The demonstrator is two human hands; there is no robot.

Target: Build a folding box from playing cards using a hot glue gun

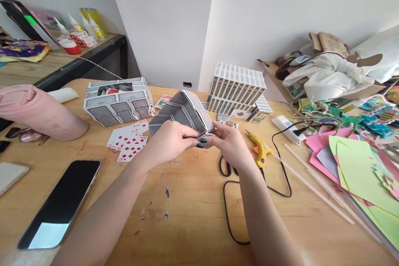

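Both hands grip a folded structure made of grey-backed playing cards (pixel 177 110), tilted above the table. My left hand (pixel 174 139) pinches its near lower edge, and my right hand (pixel 229 141) closes on the same corner from the right. The fingertips nearly meet there; dark polish shows on the nails. To the left stands a box built from the same cards (pixel 120 102), with loose pieces inside. Face-up diamond cards (pixel 132 143) lie in a fan before it. A yellow glue gun (pixel 261 149) rests right of my right hand.
Stacked card packs (pixel 235 87) stand at the back. A power strip (pixel 286 129), glue sticks (pixel 324 187) and coloured paper (pixel 358 162) lie right. A phone (pixel 62 199) and pink bottle (pixel 40 112) occupy the left. A black cord (pixel 226 212) loops near my right forearm.
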